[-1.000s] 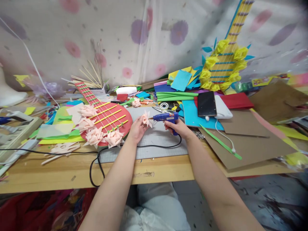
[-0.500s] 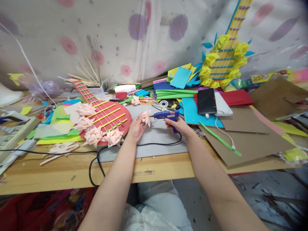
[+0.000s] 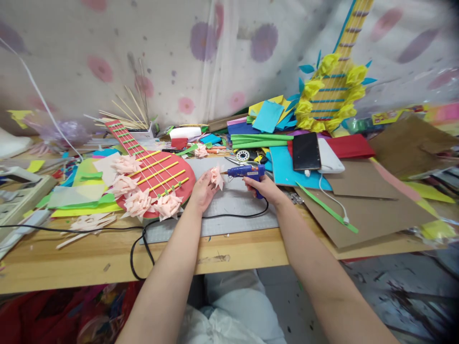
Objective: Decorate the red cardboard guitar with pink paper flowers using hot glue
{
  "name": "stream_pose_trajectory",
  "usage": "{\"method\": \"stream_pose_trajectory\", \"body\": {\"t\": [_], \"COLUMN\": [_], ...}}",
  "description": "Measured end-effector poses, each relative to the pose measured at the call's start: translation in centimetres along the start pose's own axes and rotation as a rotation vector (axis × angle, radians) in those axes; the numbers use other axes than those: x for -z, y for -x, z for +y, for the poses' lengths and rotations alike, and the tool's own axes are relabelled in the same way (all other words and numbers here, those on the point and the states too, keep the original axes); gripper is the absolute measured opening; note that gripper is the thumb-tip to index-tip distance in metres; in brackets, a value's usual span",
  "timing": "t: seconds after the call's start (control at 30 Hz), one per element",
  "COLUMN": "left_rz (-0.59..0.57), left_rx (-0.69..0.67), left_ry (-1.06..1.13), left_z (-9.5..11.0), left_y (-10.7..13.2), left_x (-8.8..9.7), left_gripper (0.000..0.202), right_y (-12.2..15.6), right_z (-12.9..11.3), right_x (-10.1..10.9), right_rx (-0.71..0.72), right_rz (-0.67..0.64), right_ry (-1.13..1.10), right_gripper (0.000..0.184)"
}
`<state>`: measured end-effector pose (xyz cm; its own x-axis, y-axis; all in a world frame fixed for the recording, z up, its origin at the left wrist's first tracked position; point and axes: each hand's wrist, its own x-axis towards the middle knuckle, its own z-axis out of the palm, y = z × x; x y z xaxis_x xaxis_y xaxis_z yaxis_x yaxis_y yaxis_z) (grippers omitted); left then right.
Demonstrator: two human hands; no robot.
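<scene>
Between the fingers of my left hand (image 3: 202,191) is a pale pink paper flower (image 3: 217,177), held above a grey cutting mat (image 3: 229,203). My right hand (image 3: 264,188) is wrapped round the grip of a blue hot glue gun (image 3: 247,172). Its nozzle points left and meets, or nearly meets, the flower's edge. Left of my left hand lies a red paper guitar (image 3: 172,169) with yellow strips across it. Several pink flowers (image 3: 138,203) line its lower left edge.
The glue gun's black cord (image 3: 132,228) loops across the mat and table front. To the right are a phone (image 3: 306,152), a white power bank (image 3: 330,156) and brown cardboard (image 3: 373,215). A yellow paper guitar (image 3: 330,95) leans at the back; sticks (image 3: 134,107) stand at back left.
The view has shifted very slightly. Both hands keep their hold on the flower and the glue gun, with the nozzle still at the flower.
</scene>
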<state>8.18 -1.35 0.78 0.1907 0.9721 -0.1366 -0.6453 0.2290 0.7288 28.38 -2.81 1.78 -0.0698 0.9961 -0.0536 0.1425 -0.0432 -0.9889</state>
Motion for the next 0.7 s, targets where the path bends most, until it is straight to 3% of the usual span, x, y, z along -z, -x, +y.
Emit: {"method": "stream_pose_trajectory", "body": {"t": [0.7], "left_rz": [0.041], "left_rx": [0.017], "left_ry": [0.009], "left_z": [0.21], "left_y": [-0.10], "left_x": [-0.15], "left_gripper": [0.021], "right_y": [-0.38], "right_z": [0.46], "right_x": [-0.24], "right_rx": [0.014], "right_rz": [0.031], "right_ry": [0.030], "right_gripper": [0.040]}}
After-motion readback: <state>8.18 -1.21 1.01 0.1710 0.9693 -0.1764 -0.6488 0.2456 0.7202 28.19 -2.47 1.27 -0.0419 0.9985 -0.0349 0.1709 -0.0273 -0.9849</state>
